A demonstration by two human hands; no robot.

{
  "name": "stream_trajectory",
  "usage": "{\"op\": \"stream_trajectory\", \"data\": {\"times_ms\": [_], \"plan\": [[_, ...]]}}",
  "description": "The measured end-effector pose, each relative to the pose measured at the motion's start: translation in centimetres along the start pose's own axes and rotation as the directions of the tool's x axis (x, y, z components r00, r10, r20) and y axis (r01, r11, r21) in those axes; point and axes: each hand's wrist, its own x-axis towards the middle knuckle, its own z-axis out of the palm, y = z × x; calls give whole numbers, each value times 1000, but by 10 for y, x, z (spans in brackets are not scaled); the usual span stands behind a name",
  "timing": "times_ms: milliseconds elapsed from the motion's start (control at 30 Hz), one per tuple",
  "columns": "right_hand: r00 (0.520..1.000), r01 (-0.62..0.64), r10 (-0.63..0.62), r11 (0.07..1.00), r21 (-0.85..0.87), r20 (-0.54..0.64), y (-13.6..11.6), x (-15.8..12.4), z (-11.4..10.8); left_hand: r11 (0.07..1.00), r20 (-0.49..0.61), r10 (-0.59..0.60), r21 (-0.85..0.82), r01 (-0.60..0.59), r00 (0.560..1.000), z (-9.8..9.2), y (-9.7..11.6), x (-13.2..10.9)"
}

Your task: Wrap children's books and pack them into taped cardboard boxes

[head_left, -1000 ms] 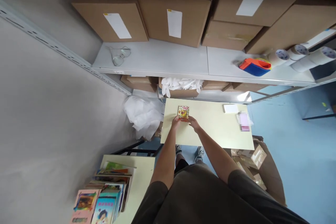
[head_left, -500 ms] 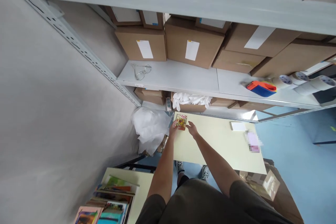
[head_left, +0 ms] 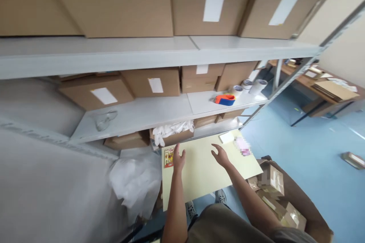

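Note:
A small colourful book [head_left: 169, 157] lies flat at the far left corner of the pale yellow table [head_left: 205, 174]. My left hand [head_left: 179, 158] hovers just right of the book with its fingers stretched out, holding nothing. My right hand [head_left: 221, 155] is raised over the middle of the table, fingers spread and empty. A white card [head_left: 227, 137] and a pink item [head_left: 242, 145] lie at the table's far right corner.
Grey metal shelving [head_left: 159, 108] behind the table carries cardboard boxes, safety glasses [head_left: 106, 120], an orange-and-blue tape dispenser [head_left: 225, 99] and tape rolls [head_left: 253, 85]. White plastic wrap [head_left: 137, 182] sits left of the table. An open carton [head_left: 285, 205] stands on the blue floor at right.
My left hand has let go of the book, which now lies on the table's far left corner. Both hands have lifted open. The view has swung upward and to the right.

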Motion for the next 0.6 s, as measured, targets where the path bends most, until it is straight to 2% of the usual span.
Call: {"op": "stream_trajectory", "data": {"times_ms": [133, 267, 433, 533, 600], "plan": [[997, 1, -10, 994, -105, -81, 20, 3, -66, 979, 2, 154, 134, -153, 988, 62, 22, 13], [992, 86, -100, 981, -172, -78, 33, 31, -117, 945, 79, 250, 197, -261, 965, 124, 53, 26], [968, 225, -242, 956, -191, -70, 27, 100, -167, 916, 125, 293, 248, -316, 948, 189, 98, 39], [936, 334, -349, 918, -212, -39, 4, 155, -195, 904, 156, 302, 267, -334, 941, 216, 124, 41], [922, 376, -387, 889, -262, 13, -20, 194, -213, 897, 205, 300, 274, -348, 932, 226, 141, 41]]}}
